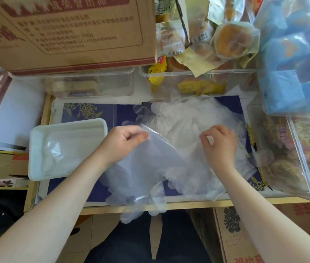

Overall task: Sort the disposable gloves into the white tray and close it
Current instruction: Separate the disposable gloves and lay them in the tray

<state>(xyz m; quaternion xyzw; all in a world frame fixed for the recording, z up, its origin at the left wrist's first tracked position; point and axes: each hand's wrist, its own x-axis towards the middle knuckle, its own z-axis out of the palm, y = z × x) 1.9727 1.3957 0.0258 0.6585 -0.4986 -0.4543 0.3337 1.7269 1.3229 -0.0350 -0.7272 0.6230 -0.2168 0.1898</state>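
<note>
A heap of clear disposable gloves point(184, 120) lies on the blue patterned mat in the middle of the small table. My left hand point(123, 141) pinches the cuff edge of one clear glove point(142, 173), which hangs toward me over the table's front edge. My right hand point(219, 145) rests on the heap with its fingers curled, thumb and forefinger pinching thin plastic. The white tray point(36, 154) stands open at the left of the mat, with a few clear gloves lying inside it. No lid for it can be made out.
A cardboard box point(70, 31) sits on clear containers point(93, 82) at the back. Wrapped pastries point(234, 40) fill the back right. A bin of blue packets point(291, 73) and a clear bin of snacks point(302, 158) crowd the right side. Books point(2, 111) lie at left.
</note>
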